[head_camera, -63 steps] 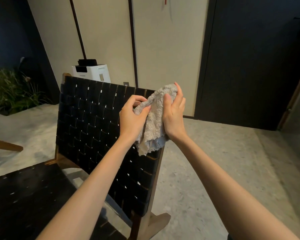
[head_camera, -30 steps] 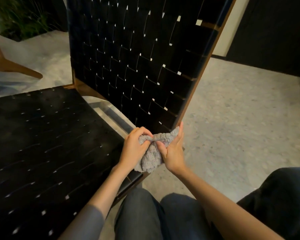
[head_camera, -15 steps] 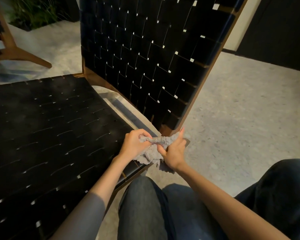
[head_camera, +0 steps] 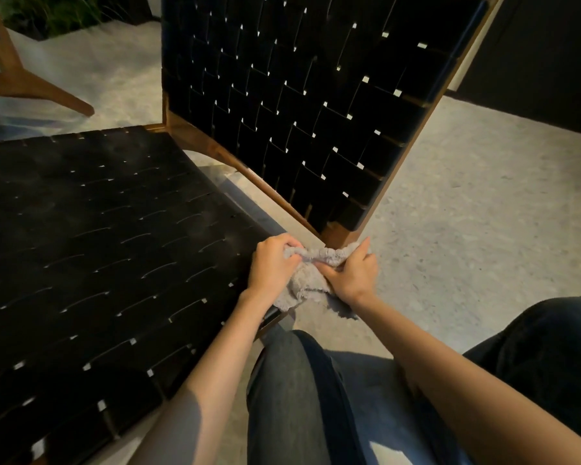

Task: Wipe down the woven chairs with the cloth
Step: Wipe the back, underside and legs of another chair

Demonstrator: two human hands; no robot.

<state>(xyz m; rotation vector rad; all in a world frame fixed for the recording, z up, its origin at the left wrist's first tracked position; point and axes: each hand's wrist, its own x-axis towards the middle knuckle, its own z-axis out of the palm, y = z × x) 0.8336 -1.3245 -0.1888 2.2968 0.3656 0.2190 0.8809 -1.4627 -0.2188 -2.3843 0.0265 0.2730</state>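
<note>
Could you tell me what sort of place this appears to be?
Likely an indoor lounge or lobby: a black woven-strap chair with a wooden frame, a speckled grey stone floor and green plants.

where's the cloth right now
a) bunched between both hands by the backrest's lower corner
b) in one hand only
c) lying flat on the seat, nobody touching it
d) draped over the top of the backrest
A: the left hand and the right hand both grip the bunched cloth, just beside the lower corner of the backrest.
</note>
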